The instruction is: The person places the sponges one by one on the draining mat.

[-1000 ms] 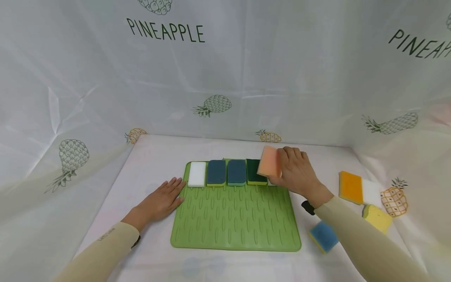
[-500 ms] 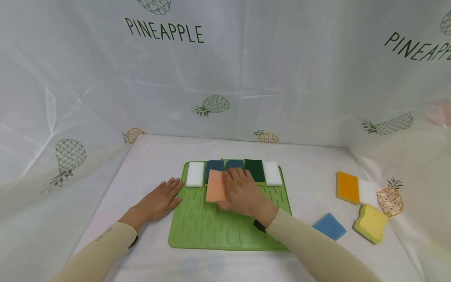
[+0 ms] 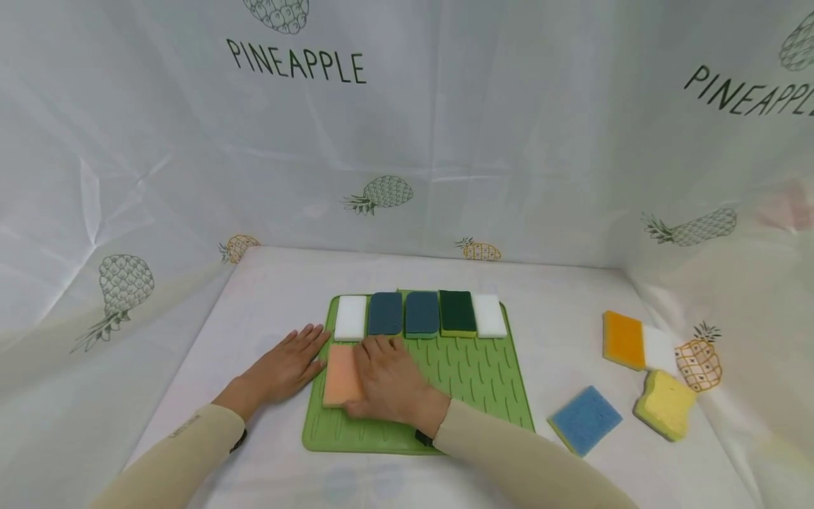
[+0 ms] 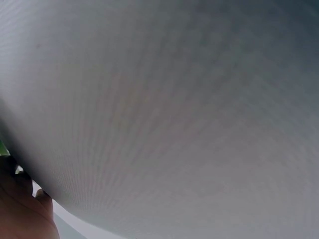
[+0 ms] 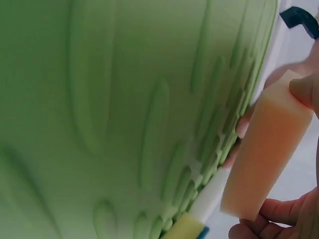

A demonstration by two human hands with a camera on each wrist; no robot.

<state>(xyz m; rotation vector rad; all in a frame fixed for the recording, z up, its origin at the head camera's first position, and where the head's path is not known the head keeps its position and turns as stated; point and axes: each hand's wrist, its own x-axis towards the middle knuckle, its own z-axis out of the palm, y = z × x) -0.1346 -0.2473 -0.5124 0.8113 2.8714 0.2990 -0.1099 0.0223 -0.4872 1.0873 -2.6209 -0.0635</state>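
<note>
My right hand (image 3: pixel 391 382) grips a peach-coloured sponge (image 3: pixel 342 375) by its ends, close over the left side of a green ridged mat (image 3: pixel 464 396). In the right wrist view, thumb and fingers pinch the sponge (image 5: pixel 269 154) from opposite ends. Along the mat's far edge runs a row of sponges: a white one (image 3: pixel 350 317), two dark blue-topped ones (image 3: pixel 385 313), a dark green-topped one (image 3: pixel 457 312) and another white one (image 3: pixel 490 315). Flat beside the mat's left edge rests my left hand (image 3: pixel 282 364), fingers extended, holding nothing. Pale fabric fills most of the left wrist view.
Right of the mat lie a blue sponge (image 3: pixel 585 420), a yellow sponge (image 3: pixel 666 404), an orange sponge (image 3: pixel 624 339) and a white block (image 3: pixel 658 348). White pineapple-print sheeting (image 3: pixel 521 141) rises behind the table and at both sides.
My right hand has carried the peach sponge leftward and nearer, from above the row's right end to the mat's left side below the row. My left hand has stayed in place.
</note>
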